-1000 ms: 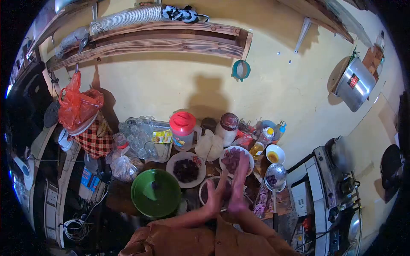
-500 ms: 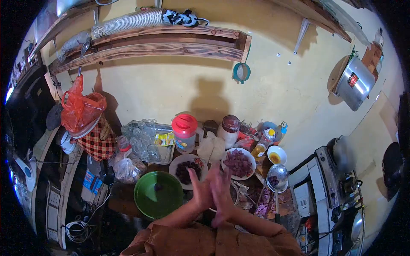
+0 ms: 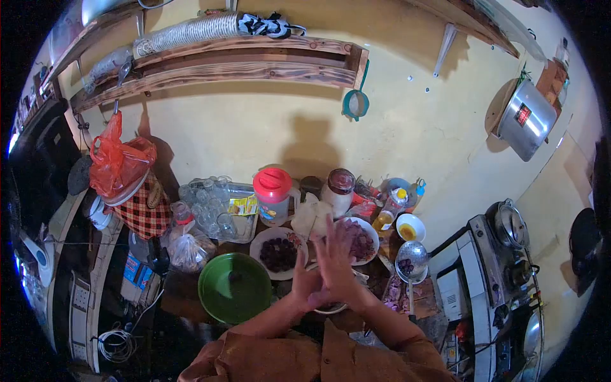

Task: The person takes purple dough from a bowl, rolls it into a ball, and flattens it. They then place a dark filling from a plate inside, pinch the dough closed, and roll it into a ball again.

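Note:
Over the front of the table, my left hand [image 3: 306, 284] and my right hand [image 3: 336, 264] meet palm to palm, the right in front. The right fingers are stretched out and spread. On the left hand one digit points up; its other fingers are partly covered. Anything between the palms is hidden. Behind them stand a plate of dark purple balls [image 3: 278, 255] and a plate of purple chunks [image 3: 363, 240], partly covered by my right fingers. A round bowl [image 3: 333, 310] shows its rim below my hands. Left of them sits a green basin [image 3: 235, 290] with a small dark lump inside.
A red-lidded jug [image 3: 273, 197], a tray of glasses [image 3: 215, 207] and a lidded jar [image 3: 339, 191] line the wall. To the right are a skimmer [image 3: 412, 256], a white bowl with yellow liquid [image 3: 410, 228] and a stove [image 3: 487, 254] with a pot [image 3: 511, 226].
My palms have slid against each other; the right fingers are now more spread and upright. The grey shape above the stove, blurred before, now shows as a pot. The view has shifted slightly.

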`<act>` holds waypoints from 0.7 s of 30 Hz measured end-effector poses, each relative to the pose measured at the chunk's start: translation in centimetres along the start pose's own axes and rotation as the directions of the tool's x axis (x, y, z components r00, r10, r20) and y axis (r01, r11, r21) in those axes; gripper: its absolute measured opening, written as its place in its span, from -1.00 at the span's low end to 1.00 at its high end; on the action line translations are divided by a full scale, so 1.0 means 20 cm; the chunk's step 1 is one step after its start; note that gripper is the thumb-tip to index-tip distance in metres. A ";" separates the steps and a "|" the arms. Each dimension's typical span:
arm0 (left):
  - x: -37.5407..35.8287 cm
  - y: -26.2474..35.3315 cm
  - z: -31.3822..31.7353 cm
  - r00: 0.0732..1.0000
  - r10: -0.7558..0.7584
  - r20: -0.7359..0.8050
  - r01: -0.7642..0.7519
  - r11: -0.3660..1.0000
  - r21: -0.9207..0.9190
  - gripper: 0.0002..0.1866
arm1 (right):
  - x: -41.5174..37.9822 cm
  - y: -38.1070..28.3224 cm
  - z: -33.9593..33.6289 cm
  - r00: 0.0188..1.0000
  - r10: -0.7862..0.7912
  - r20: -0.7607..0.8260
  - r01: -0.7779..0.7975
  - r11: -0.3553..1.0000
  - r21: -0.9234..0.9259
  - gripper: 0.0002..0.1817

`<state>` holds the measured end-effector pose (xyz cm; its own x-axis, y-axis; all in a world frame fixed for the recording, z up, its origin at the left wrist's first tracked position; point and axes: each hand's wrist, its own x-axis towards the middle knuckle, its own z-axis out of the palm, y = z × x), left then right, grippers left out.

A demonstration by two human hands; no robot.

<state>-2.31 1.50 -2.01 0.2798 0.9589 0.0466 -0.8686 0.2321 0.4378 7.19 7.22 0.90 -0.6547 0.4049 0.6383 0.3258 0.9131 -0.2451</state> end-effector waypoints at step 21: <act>0.02 0.07 -0.15 0.906 0.152 0.395 0.157 0.746 -0.647 0.22 | -0.15 -0.10 0.05 0.974 -0.153 0.169 0.144 0.987 0.065 0.50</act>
<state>-4.66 2.66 -3.98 0.2834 0.8395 0.4636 -0.8688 0.4295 -0.2464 7.81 4.17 -1.27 -0.8026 0.2629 0.5354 0.1833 0.9629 -0.1979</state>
